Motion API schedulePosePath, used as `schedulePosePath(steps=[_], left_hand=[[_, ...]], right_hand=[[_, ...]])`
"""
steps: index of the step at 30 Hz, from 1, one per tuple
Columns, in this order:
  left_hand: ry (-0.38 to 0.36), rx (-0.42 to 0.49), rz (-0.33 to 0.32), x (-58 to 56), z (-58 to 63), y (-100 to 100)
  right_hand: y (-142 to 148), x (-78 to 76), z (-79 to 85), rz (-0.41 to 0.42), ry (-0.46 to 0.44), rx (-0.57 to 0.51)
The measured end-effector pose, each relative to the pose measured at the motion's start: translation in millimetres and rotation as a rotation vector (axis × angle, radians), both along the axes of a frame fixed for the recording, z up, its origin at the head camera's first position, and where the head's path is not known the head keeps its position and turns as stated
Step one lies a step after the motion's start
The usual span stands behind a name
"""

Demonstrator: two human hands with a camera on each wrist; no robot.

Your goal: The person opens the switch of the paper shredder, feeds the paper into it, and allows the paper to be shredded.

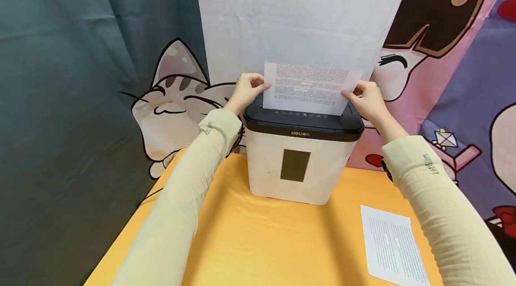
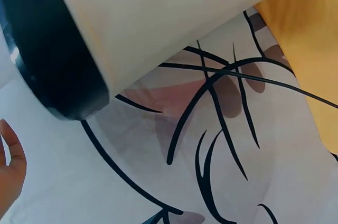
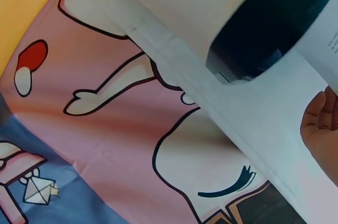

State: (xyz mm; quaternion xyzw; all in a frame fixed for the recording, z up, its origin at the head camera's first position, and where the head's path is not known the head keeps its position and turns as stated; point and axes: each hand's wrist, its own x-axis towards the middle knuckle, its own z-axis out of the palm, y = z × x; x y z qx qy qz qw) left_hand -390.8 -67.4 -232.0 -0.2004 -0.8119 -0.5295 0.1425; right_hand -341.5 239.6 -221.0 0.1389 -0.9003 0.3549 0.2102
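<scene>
A printed sheet of paper [image 1: 308,88] stands upright in the slot on top of a paper shredder [image 1: 262,160], which has a black lid and a white bin. My left hand [image 1: 247,91] pinches the sheet's left edge between thumb and fingers. On the opposite side, my right hand [image 1: 366,100] pinches the right edge. The sheet's lower part is hidden inside the slot. In the left wrist view, part of the left hand [image 2: 11,168] shows beside the black lid. The right wrist view has the right hand [image 3: 322,134] at the paper's edge, partly cut off.
Another printed sheet [image 1: 393,245] lies on the yellow tabletop [image 1: 258,241] at the front right. A dark cable [image 2: 274,82] runs behind the shredder toward the table's left side. Curtains with cartoon prints [image 1: 173,106] hang close behind the table.
</scene>
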Motion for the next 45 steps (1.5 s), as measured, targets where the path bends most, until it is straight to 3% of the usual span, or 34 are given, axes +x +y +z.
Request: schedulePosePath(steps=[9, 17, 29, 45], left_hand=[[-0.024, -0.032, 0.021, -0.1, -8.1, -1], [-0.004, -0.138, 0.071, -0.5, -18.3, -2], [-0.004, -0.228, 0.122, 1.2, -31.6, -5], [-0.023, -0.243, 0.13, 0.0, -32.0, -4]], right_hand=[[0, -0.3, -9.8, 0.0, 0.028, 0.003], [-4, -2.8, -23.3, -0.007, 0.084, -0.051], [-5, -1.2, -33.5, -0.063, 0.033, 0.022], [-7, -1.7, -35.7, -0.079, -0.011, 0.056]])
